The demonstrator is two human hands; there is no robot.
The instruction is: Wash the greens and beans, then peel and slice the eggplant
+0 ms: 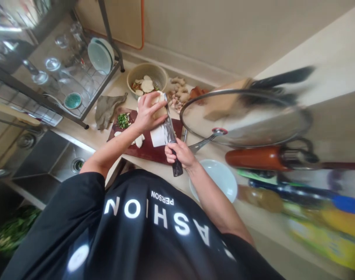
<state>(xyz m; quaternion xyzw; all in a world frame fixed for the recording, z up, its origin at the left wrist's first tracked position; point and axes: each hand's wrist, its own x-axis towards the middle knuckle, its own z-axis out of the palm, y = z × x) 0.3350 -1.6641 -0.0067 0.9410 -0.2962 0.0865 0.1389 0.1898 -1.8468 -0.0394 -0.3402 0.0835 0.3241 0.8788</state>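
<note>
My right hand (180, 152) is closed around the black handle of a kitchen knife (170, 128), its blade pointing away from me over the dark red cutting board (157, 155). My left hand (150, 112) presses with bent fingers on a pale, whitish piece of food (159, 112), right beside the blade. A flat white patch shows just left of the blade; I cannot tell whether it is food or the blade's shine. Also on the board are chopped green herbs (123, 121) and white cut pieces (139, 140), partly behind my left forearm.
Behind the board stands a basket (131, 74) with pale slices, beside ginger (180, 91). A grey cloth (107, 111) lies left, near a dish rack (103, 93) and sink (61, 155). Rightward are a glass lid (241, 132), a light blue bowl (221, 175) and blurred bottles.
</note>
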